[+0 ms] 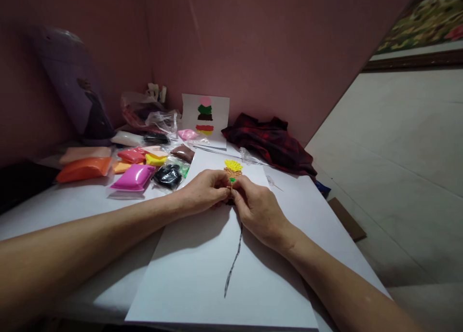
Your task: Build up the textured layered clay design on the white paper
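A white sheet of paper [202, 274] lies before me, with a picture of yellow clay [233, 165], tan-brown clay [232, 172] and a small green patch on its upper half. A drawn dark stem [237, 255] runs down from under my hands. Over the middle of the picture, my left hand [206, 191] is closed, thumb and forefinger pinching. Facing it, my right hand [258, 209] pinches too, its fingertips almost touching the left ones. Between them shows a small brownish bit of clay, partly hidden by the fingers. A darker patch lies beneath the hands.
Several bags of coloured clay, among them a magenta bag [133, 178], an orange bag [85, 169] and a black bag [167, 176], lie at the left. Behind stand a card with coloured layers [220, 111] and a purple case [68, 76]. Dark red plaid cloth [267, 141] lies at back right.
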Demonstrator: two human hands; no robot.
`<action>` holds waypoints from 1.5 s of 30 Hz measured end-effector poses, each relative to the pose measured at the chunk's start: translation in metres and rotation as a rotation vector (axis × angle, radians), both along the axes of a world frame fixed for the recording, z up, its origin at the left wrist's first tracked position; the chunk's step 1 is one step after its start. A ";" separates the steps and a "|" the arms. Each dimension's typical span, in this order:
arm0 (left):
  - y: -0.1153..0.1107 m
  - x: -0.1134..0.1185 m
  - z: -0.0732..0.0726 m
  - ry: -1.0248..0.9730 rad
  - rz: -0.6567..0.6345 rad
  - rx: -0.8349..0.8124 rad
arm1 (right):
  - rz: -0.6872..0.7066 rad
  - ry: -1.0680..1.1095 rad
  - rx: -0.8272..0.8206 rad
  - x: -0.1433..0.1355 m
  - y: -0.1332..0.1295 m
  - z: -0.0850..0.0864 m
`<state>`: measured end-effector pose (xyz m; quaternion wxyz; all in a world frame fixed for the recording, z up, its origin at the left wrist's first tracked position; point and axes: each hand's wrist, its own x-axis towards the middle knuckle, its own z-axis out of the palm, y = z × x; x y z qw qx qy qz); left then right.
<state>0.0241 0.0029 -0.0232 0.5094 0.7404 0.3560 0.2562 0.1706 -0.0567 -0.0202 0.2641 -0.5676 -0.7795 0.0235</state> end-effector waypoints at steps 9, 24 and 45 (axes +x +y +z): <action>0.000 0.001 0.002 0.008 0.010 -0.016 | -0.004 0.001 -0.001 0.000 -0.001 0.000; 0.000 0.001 0.002 0.005 0.008 -0.015 | -0.002 0.008 -0.008 -0.001 -0.001 0.001; 0.000 0.001 0.001 0.003 0.002 -0.006 | 0.002 0.010 0.001 0.000 0.000 0.000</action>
